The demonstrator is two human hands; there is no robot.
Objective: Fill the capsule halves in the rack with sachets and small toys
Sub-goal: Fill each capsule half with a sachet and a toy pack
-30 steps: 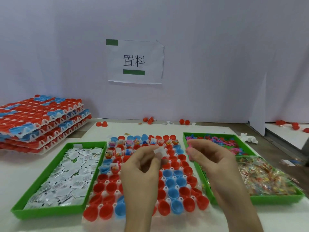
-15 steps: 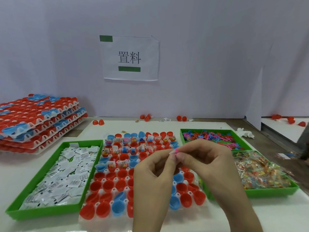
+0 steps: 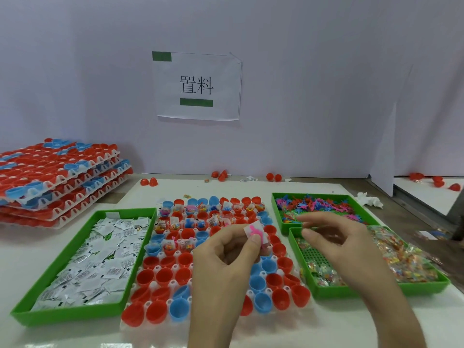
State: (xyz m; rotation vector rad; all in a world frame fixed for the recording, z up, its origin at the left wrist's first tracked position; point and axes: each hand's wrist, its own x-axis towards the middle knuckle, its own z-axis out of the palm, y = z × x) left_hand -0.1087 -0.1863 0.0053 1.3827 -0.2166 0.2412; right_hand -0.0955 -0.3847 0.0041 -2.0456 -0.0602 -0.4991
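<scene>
L hand (image 3: pixel 226 257) pinches sachet (image 3: pixel 248 231) + pink toy (image 3: pixel 258 229) over rack (image 3: pixel 160 272) centre. Both prob. featherlight, sachet limp, toy stiff: pinch by edges. R hand (image 3: pixel 339 244), right of rack, relaxed, seemingly empty.

A white paper sheet (image 3: pixel 197 86) taped to the pale wall reads "置料" in black characters, set between two green bars. Print on the small white sachets (image 3: pixel 100 259) is too fine to read.
</scene>
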